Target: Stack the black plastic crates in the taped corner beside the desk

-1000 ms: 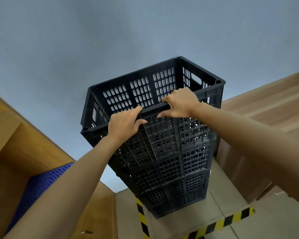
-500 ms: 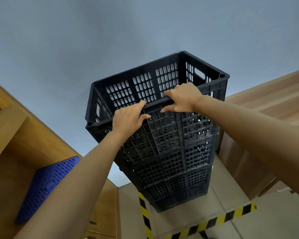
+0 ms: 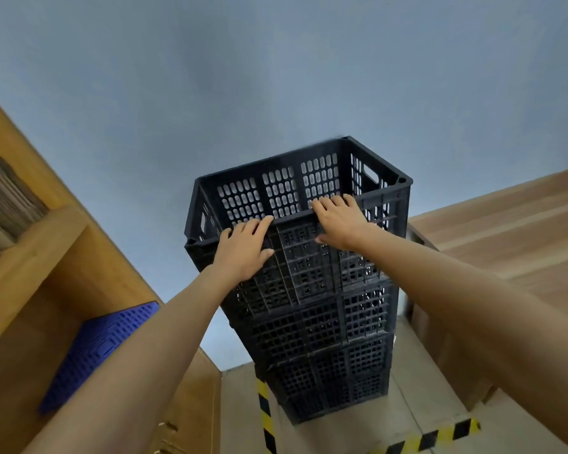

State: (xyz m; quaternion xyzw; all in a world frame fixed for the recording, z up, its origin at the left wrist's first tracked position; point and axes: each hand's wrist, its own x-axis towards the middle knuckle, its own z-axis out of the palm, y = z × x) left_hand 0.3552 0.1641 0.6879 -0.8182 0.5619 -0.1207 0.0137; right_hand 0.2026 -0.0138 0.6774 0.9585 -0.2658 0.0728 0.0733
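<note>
Fingers of the left hand (image 3: 245,249) and right hand (image 3: 338,221) are spread flat, laid over the near rim of the top crate (image 3: 295,204), thumbs splayed on its wall, so resting rather than clamped on anything. That crate sits on a tall stack (image 3: 328,339) of black ones inside the yellow-black tape (image 3: 430,435), between the shelf unit (image 3: 46,257) and the desk (image 3: 505,231). My worry: it's a tall tower, so an uneven shove on that rim could tip it. Both arms reach forward, nearly straight, palms down.
</note>
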